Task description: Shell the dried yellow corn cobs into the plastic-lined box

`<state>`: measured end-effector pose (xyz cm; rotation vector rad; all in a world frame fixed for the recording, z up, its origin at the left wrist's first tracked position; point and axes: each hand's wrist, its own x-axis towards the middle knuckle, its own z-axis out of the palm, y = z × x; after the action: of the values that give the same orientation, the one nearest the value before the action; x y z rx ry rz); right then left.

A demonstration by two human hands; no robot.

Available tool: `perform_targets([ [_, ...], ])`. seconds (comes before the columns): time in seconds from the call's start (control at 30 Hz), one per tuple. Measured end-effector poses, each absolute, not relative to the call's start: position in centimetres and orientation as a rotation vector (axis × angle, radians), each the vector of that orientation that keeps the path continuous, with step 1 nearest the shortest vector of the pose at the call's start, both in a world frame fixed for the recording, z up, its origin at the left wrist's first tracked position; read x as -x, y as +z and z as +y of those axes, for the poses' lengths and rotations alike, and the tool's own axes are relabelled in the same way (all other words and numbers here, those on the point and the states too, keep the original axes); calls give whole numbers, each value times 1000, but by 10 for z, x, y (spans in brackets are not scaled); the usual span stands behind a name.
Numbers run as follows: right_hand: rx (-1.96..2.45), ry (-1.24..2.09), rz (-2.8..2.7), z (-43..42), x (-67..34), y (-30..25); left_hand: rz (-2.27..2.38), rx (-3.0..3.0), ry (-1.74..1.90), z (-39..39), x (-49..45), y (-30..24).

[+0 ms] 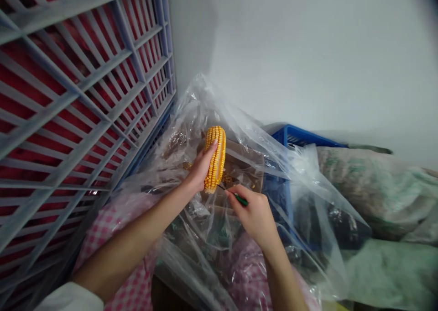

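An ear of yellow corn (pixel 215 165) stands nearly upright in my left hand (pixel 200 167), whose fingers and thumb wrap round it. A lengthwise groove without kernels runs down its right side. My right hand (pixel 251 210) is closed on a screwdriver-like tool with a green handle (pixel 241 199). The tool's thin metal shaft (pixel 221 187) points at the lower end of the ear; its exact tip is hard to make out. Below the hands, loose kernels (pixel 228 179) lie over a brown cardboard surface, within a clear plastic sheet (pixel 185 231).
A tall grey slatted crate (pixel 112 114) with red contents rises at the left. On the right are a blue plastic crate (pixel 286 178) and stuffed woven sacks (pixel 369 183). A pale wall (pixel 290 60) stands behind. Plastic covers pink checked cloth (pixel 119 229) on my legs.
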<state>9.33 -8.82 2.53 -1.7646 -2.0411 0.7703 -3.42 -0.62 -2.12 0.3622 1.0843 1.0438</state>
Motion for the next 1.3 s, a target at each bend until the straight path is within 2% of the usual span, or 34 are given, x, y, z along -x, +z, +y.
perform_targets([
  [0.1, 1808, 669, -1991, -91, -84, 18, 1107, -369, 1105, -6, 33, -23],
  [0.27, 1903, 309, -1829, -104, -54, -6, 1153, -310, 1298, 0, 33, -26],
  [0.37, 1897, 283, -1799, -105, -43, -20, 1151, -161, 1216, -2, 32, -27],
  [0.53, 1939, 472, -1720, -93, -60, -6, 1061, -95, 1031, -12, 32, -18],
  [0.67, 1774, 762, -1807, -87, -90, 24, 1046, -133, 1087, -5, 39, -13],
  [0.77, 1752, 803, -1875, -86, -99, 32, 1071, -149, 1123, 0, 43, -13],
  [0.9, 1790, 796, -1791, -86, -91, 25, 1052, -187, 1077, -3, 39, -13],
  [1.03, 1830, 839, -1461, -82, -75, 11, 1066, -217, 1035, -12, 31, -13],
  [1.3, 1700, 1233, -1076, -78, -56, -17, 1037, -302, 1177, -20, 24, -16],
])
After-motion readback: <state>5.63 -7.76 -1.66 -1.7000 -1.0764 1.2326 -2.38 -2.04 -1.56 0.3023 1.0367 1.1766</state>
